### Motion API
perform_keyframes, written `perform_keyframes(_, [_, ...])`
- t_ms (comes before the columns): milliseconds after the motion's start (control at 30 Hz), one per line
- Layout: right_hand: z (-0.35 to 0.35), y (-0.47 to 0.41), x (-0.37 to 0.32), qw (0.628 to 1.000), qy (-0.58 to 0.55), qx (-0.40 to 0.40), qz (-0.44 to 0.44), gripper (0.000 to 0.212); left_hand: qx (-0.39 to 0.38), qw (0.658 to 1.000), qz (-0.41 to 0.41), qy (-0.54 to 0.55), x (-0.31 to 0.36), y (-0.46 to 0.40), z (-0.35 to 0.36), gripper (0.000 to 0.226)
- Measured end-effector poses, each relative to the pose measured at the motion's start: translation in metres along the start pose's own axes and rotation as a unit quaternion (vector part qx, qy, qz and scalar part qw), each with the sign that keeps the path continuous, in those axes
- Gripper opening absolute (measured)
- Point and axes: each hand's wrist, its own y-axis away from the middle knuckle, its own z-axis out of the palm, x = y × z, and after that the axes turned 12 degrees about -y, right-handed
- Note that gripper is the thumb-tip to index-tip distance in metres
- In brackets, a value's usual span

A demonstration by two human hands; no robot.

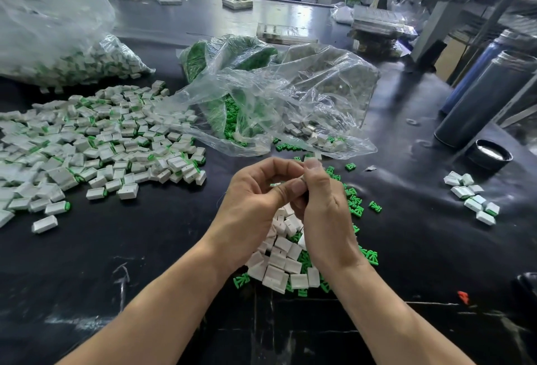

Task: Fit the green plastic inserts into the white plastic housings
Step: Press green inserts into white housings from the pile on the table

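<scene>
My left hand (pixel 255 204) and my right hand (pixel 322 213) meet above the table's middle, fingertips pressed together around a small part that the fingers hide. Below them lies a heap of empty white housings (pixel 280 263) mixed with loose green inserts (pixel 356 206). A wide spread of white housings with green inserts fitted (pixel 96 143) covers the left of the black table (pixel 145 248). Behind my hands, an open clear bag (pixel 261 103) spills green inserts and some white housings.
A full clear bag of fitted parts (pixel 58 44) sits at the far left. Two dark metal flasks (pixel 485 100) and a black lid (pixel 488 153) stand at the right, with a small cluster of white parts (pixel 473 199) near them. Trays and clutter line the table's back.
</scene>
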Motion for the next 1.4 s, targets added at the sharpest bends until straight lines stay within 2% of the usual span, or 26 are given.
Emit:
perform_keyframes(67, [0.002, 0.000, -0.002, 0.997, -0.069, -0.003, 0.024, 0.056, 0.009, 1.000, -0.008, -0.004, -0.002, -0.001, -0.001, 0.006])
perform_keyframes(133, [0.002, 0.000, -0.003, 0.995, -0.091, 0.006, 0.045, 0.060, 0.007, 1.000, -0.011, -0.007, -0.002, -0.001, -0.002, 0.006])
perform_keyframes(333, [0.000, -0.003, -0.001, 0.998, -0.038, 0.023, 0.044, 0.053, -0.004, 1.000, -0.003, -0.015, -0.004, -0.001, 0.002, 0.006])
perform_keyframes(633, [-0.001, -0.005, 0.005, 0.999, -0.016, 0.036, 0.022, 0.049, 0.001, 0.999, -0.002, -0.046, -0.001, 0.001, 0.006, 0.007])
perform_keyframes(800, [0.002, -0.004, 0.003, 0.996, 0.039, 0.083, 0.014, 0.057, 0.005, 0.998, 0.006, -0.056, -0.003, 0.001, 0.005, 0.008])
perform_keyframes(933, [0.004, -0.003, 0.000, 0.994, 0.066, 0.081, 0.003, 0.055, 0.004, 0.998, 0.009, -0.061, -0.003, 0.001, 0.004, 0.010])
perform_keyframes(1133, [0.005, -0.004, 0.002, 0.997, 0.027, 0.072, 0.003, 0.056, 0.010, 0.998, 0.006, -0.061, -0.003, 0.000, 0.003, 0.009])
perform_keyframes(1233, [0.003, -0.002, 0.001, 0.999, -0.028, 0.042, 0.013, 0.066, 0.026, 0.998, 0.002, -0.065, -0.003, -0.001, 0.000, 0.004])
perform_keyframes(1333, [-0.007, -0.004, 0.003, 0.999, 0.015, 0.040, 0.001, 0.068, 0.057, 0.994, 0.015, -0.097, -0.002, -0.003, -0.009, 0.009])
perform_keyframes(1400, [-0.014, -0.006, 0.003, 0.999, 0.028, 0.046, -0.010, 0.056, 0.076, 0.989, 0.025, -0.128, -0.002, -0.004, -0.013, 0.007])
